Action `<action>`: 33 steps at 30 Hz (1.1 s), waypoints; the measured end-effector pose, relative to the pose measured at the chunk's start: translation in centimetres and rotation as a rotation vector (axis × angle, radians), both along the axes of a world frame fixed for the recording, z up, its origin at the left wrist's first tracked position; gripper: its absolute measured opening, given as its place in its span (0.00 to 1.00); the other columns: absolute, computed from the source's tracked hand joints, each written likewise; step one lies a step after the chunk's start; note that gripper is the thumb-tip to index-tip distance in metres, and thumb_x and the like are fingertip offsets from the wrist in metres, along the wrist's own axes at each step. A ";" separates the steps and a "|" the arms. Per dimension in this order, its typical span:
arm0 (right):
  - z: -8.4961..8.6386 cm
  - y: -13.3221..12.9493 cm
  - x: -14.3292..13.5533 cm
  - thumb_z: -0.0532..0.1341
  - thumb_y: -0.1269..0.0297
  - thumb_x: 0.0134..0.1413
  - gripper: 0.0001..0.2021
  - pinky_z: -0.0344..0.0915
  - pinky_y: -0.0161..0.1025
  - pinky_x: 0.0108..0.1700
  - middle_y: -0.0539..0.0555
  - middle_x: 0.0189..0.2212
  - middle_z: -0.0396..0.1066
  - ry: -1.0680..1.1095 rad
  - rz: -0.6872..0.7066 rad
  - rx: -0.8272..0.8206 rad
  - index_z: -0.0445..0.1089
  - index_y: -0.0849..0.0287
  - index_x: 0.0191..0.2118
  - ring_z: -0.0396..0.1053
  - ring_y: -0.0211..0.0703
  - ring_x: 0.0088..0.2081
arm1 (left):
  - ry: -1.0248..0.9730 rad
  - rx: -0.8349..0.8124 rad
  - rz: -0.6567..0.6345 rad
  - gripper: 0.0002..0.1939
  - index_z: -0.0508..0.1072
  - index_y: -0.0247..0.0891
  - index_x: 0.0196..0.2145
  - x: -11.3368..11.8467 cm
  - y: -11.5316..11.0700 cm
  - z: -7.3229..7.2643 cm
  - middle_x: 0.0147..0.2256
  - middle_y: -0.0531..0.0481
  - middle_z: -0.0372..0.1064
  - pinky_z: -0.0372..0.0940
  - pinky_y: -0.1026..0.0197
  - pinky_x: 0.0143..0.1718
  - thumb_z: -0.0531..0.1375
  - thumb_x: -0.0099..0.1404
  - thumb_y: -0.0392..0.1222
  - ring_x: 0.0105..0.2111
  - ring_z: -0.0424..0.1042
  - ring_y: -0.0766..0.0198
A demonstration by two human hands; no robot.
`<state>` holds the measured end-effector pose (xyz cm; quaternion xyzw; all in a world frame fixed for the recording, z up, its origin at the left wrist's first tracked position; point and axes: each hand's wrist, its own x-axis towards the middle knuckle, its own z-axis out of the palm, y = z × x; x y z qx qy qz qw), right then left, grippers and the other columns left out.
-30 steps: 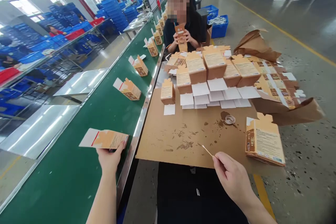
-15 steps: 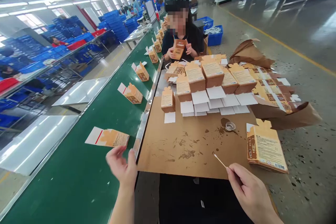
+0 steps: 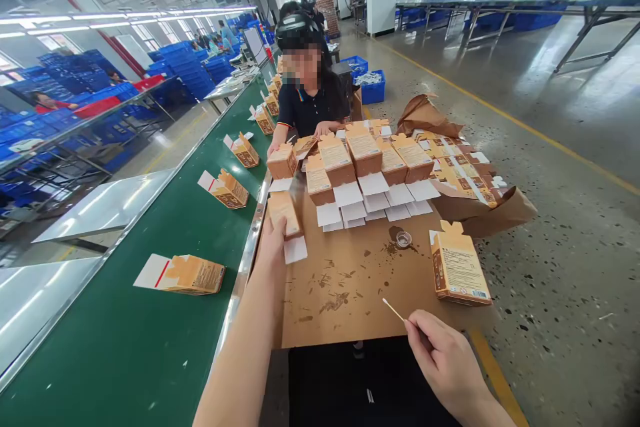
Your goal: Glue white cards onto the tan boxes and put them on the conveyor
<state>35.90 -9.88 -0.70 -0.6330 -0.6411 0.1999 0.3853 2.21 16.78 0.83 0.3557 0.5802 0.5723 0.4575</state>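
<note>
My left hand [image 3: 271, 243] reaches forward and grips a small brown-and-cream carton [image 3: 284, 212] by its near left side. That carton stands on the cardboard sheet [image 3: 350, 320], its white flap pointing toward me. In my right hand [image 3: 445, 360], thumb and fingers pinch a cotton swab [image 3: 394, 309], its white tip raised over the sheet. Ahead of the swab sits a small clear dish [image 3: 403, 239] among wet spots. Another carton [image 3: 461, 267] lies to the right with its printed panel up. Several cartons [image 3: 365, 150] are stacked at the back with white flaps hanging out.
Along the left runs a green conveyor belt [image 3: 120, 333] carrying several cartons, the nearest carton [image 3: 197, 274] lying with its red-striped flap out. Opposite me sits a co-worker [image 3: 313, 103], one hand at another carton [image 3: 283, 161]. Brown wrapping paper [image 3: 505, 212] surrounds flat cartons at right.
My left hand has moved from beside the belt to the carton and taken hold of it. The co-worker has lowered their hands to the cartons. The view has turned right.
</note>
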 end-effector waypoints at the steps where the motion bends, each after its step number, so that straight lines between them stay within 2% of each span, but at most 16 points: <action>1: 0.1 0.1 0.0 0.55 0.59 0.85 0.20 0.63 0.44 0.26 0.47 0.23 0.69 -0.007 0.023 -0.010 0.62 0.46 0.32 0.68 0.48 0.21 | -0.040 0.010 0.037 0.32 0.79 0.51 0.62 -0.1 -2.3 -0.8 0.66 0.40 0.85 0.84 0.41 0.65 0.83 0.65 0.54 0.69 0.84 0.41; 4: 0.5 0.9 -0.3 0.55 0.62 0.86 0.21 0.63 0.42 0.28 0.46 0.24 0.69 -0.071 0.098 -0.006 0.61 0.47 0.32 0.67 0.44 0.23 | -0.151 0.018 0.070 0.37 0.79 0.51 0.63 0.8 -8.9 -2.9 0.69 0.40 0.84 0.83 0.41 0.68 0.85 0.63 0.58 0.71 0.83 0.40; 7: 0.1 2.4 -1.7 0.55 0.68 0.84 0.21 0.59 0.40 0.30 0.45 0.24 0.67 -0.180 0.175 0.060 0.62 0.48 0.32 0.64 0.40 0.23 | -0.182 -0.052 0.015 0.43 0.80 0.47 0.61 2.8 -12.9 -3.8 0.63 0.39 0.86 0.80 0.39 0.70 0.89 0.57 0.63 0.67 0.85 0.40; 9: -0.6 3.6 -3.1 0.55 0.71 0.83 0.20 0.57 0.40 0.32 0.45 0.25 0.69 -0.252 0.241 0.063 0.65 0.49 0.32 0.63 0.39 0.25 | -0.154 -0.086 0.003 0.46 0.78 0.46 0.59 3.8 -13.6 -3.7 0.60 0.40 0.86 0.78 0.39 0.72 0.91 0.53 0.64 0.66 0.85 0.41; 12: -1.7 5.0 -5.4 0.58 0.72 0.82 0.18 0.56 0.41 0.35 0.47 0.28 0.74 -0.336 0.303 0.021 0.71 0.51 0.34 0.67 0.40 0.28 | -0.103 -0.114 -0.010 0.47 0.75 0.47 0.58 4.2 -13.3 -3.3 0.59 0.41 0.86 0.79 0.38 0.71 0.92 0.51 0.64 0.66 0.85 0.42; 18: -2.8 5.7 -7.7 0.62 0.74 0.78 0.14 0.54 0.43 0.37 0.49 0.30 0.80 -0.392 0.371 -0.018 0.77 0.52 0.37 0.70 0.42 0.30 | -0.018 -0.079 -0.041 0.49 0.71 0.49 0.60 4.2 -13.6 -3.1 0.57 0.42 0.86 0.81 0.39 0.67 0.90 0.52 0.65 0.60 0.87 0.44; 24: -2.7 4.7 -5.3 0.59 0.74 0.80 0.17 0.55 0.41 0.37 0.50 0.30 0.79 -0.412 0.294 -0.060 0.74 0.52 0.36 0.71 0.42 0.29 | 0.087 -0.090 -0.108 0.47 0.72 0.48 0.59 4.6 -15.1 -2.8 0.57 0.39 0.86 0.83 0.37 0.63 0.89 0.52 0.65 0.59 0.89 0.39; 29: -1.6 1.9 -1.8 0.55 0.70 0.85 0.21 0.57 0.40 0.34 0.47 0.26 0.73 -0.305 0.186 0.006 0.67 0.49 0.33 0.66 0.41 0.26 | 0.375 -0.049 -0.099 0.47 0.68 0.50 0.59 5.1 -17.8 -3.6 0.56 0.41 0.85 0.83 0.43 0.57 0.88 0.52 0.62 0.57 0.89 0.40; 33: -0.7 -0.1 -0.7 0.55 0.68 0.85 0.22 0.59 0.41 0.32 0.47 0.24 0.70 -0.210 0.128 -0.003 0.63 0.48 0.31 0.64 0.42 0.24 | 0.515 -0.058 -0.111 0.42 0.65 0.52 0.55 5.3 -18.8 -4.0 0.52 0.44 0.86 0.83 0.46 0.49 0.85 0.56 0.63 0.51 0.90 0.43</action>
